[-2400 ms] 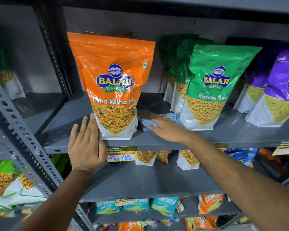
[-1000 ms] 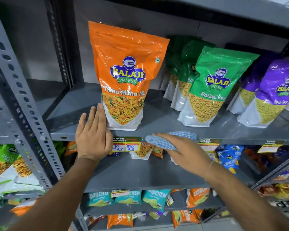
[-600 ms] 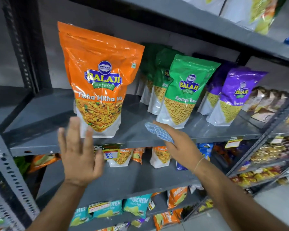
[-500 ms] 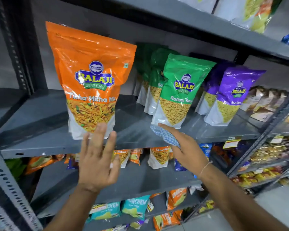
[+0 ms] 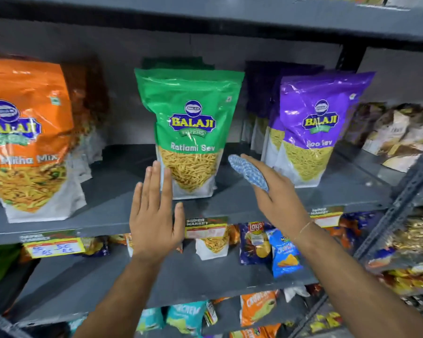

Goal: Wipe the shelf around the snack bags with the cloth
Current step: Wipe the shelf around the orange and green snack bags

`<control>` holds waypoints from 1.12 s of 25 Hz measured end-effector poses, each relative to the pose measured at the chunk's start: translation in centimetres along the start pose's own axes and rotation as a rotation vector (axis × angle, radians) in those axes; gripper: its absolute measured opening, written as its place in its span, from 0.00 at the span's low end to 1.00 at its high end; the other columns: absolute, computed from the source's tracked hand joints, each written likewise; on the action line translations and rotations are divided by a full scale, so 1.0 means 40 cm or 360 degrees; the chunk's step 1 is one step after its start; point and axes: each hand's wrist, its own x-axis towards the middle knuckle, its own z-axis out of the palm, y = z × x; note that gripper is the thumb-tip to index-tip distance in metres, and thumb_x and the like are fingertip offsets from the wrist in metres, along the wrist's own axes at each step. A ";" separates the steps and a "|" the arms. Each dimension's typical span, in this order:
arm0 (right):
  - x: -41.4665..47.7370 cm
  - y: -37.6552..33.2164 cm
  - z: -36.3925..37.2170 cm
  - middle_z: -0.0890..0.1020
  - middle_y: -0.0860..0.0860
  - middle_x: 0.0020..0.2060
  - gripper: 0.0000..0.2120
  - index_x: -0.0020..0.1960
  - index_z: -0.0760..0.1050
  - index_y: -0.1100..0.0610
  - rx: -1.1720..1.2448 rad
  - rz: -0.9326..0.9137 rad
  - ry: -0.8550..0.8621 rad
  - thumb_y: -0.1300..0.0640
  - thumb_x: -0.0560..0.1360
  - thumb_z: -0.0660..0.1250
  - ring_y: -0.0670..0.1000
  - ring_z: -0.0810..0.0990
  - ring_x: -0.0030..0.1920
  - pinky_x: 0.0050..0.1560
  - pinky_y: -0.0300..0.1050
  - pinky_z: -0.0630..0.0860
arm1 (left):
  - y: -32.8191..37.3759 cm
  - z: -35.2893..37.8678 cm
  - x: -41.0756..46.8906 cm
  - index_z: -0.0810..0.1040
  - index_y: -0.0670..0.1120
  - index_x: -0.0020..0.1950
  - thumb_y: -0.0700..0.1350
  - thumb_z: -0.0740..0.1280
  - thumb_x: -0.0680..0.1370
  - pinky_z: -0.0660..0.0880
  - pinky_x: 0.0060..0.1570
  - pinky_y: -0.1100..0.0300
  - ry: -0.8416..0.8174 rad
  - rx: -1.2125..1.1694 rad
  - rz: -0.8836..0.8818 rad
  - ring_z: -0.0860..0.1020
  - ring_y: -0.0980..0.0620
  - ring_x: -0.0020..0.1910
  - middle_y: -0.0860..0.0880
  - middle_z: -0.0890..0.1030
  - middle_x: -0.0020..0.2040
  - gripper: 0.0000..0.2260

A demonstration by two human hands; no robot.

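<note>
A grey metal shelf [image 5: 112, 206] carries three upright rows of snack bags: an orange bag [image 5: 27, 132] at the left, a green bag [image 5: 188, 128] in the middle, a purple bag [image 5: 313, 128] at the right. My left hand [image 5: 154, 213] is flat and open, fingers up, just left of the green bag's lower corner. My right hand [image 5: 276, 193] holds a folded blue-and-white checked cloth [image 5: 249, 172] in the gap between the green and purple bags, above the shelf surface.
Brown and white packets [image 5: 398, 135] stand at the far right of the shelf. A perforated upright post [image 5: 401, 196] rises at the right. Price labels [image 5: 205, 226] hang on the shelf's front lip. Lower shelves hold several small chip packets [image 5: 283, 252].
Both hands have shifted right along the shelf, from the orange bag to the green bag. The right hand with the cloth has moved off the shelf surface into the gap beside the purple bag.
</note>
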 end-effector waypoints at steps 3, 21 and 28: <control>0.070 0.061 0.000 0.79 0.52 0.71 0.27 0.79 0.68 0.50 -0.0043 0.0103 0.0015 0.65 0.82 0.63 0.51 0.78 0.68 0.68 0.40 0.71 | -0.004 0.024 -0.008 0.56 0.41 0.90 0.50 0.55 0.85 0.60 0.87 0.41 -0.0057 0.0125 0.0017 0.56 0.42 0.90 0.41 0.55 0.91 0.34; -0.096 0.051 -0.009 0.72 0.38 0.76 0.36 0.79 0.67 0.39 -0.0181 0.0004 -0.0807 0.65 0.75 0.61 0.38 0.68 0.76 0.77 0.38 0.64 | -0.029 0.060 -0.024 0.58 0.42 0.90 0.51 0.51 0.86 0.65 0.84 0.40 0.0017 0.0207 0.0122 0.61 0.39 0.89 0.39 0.60 0.89 0.32; 0.115 0.099 -0.020 0.86 0.56 0.59 0.21 0.72 0.75 0.51 -0.0345 0.0236 -0.0138 0.62 0.81 0.62 0.56 0.83 0.57 0.56 0.45 0.77 | -0.026 0.061 -0.025 0.58 0.43 0.90 0.51 0.51 0.86 0.66 0.84 0.41 0.0034 0.0223 0.0107 0.61 0.39 0.89 0.40 0.61 0.89 0.32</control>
